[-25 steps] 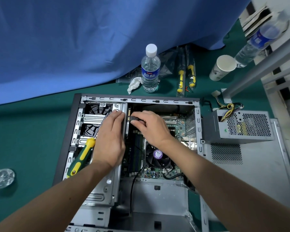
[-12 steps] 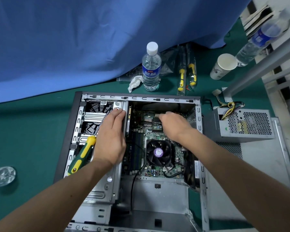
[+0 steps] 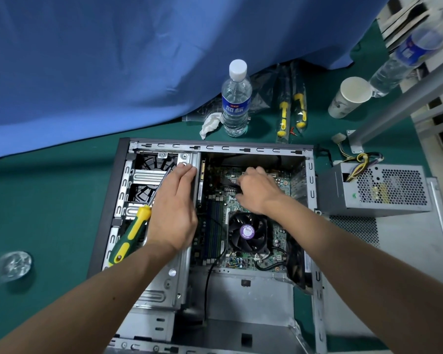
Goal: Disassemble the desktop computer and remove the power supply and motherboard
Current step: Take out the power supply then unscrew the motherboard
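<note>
The open computer case (image 3: pixel 123 180) lies on its side on the green table. Inside is the motherboard (image 3: pixel 279 254) with its CPU fan (image 3: pixel 247 232). My left hand (image 3: pixel 174 210) rests with straight fingers on the metal drive cage (image 3: pixel 143 177). A green-and-yellow screwdriver (image 3: pixel 131 235) lies slanted, partly under that hand's left edge. My right hand (image 3: pixel 257 191) reaches onto the upper motherboard, fingers curled down, pinching a small black connector (image 3: pixel 234 186). The power supply (image 3: pixel 374 190) sits outside the case on the right, its wires loose.
A water bottle (image 3: pixel 235 98), crumpled tissue (image 3: pixel 210 123), two bagged yellow tools (image 3: pixel 290 111) and a paper cup (image 3: pixel 349 97) stand behind the case. A blue cloth (image 3: pixel 138 60) hangs at the back. The removed side panel (image 3: pixel 407 251) lies on the right.
My right hand left the spot beside the drive cage and moved right across the motherboard, then curled down onto its upper part. My left hand and the screwdriver stayed put.
</note>
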A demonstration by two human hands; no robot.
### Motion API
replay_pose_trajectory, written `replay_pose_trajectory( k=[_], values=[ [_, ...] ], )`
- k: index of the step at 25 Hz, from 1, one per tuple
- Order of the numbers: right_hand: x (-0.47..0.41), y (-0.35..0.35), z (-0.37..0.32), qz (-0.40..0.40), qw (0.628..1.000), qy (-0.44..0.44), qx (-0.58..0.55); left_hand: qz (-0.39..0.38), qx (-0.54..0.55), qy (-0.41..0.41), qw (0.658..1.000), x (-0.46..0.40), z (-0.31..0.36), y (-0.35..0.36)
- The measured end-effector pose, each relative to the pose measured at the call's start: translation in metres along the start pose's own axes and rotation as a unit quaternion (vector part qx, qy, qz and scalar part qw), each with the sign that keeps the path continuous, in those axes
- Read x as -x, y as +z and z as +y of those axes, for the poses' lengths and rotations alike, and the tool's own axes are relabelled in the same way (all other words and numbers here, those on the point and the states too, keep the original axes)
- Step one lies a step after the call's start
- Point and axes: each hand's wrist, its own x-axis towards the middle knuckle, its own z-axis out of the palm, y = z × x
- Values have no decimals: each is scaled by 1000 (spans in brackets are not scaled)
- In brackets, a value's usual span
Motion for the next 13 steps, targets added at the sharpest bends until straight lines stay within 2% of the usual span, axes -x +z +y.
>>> replay_pose_trajectory(
  k=[6, 9, 11, 13],
  values=[
    [-12, -38, -10, -87, 978, 59, -180, 2, -2, 2, 1000, 0, -1, 1],
    [-4, -43, -10, -167, 941, 68, -287, 2, 0, 4, 1000, 1, -1, 1],
    [-1, -36, -8, -150, 909, 92, -377, 1, -3, 5, 1000, 0, -2, 1],
    [-2, -27, -8, -107, 904, 105, -400, 3, -4, 3, 1000, 0, -1, 1]
  ],
)
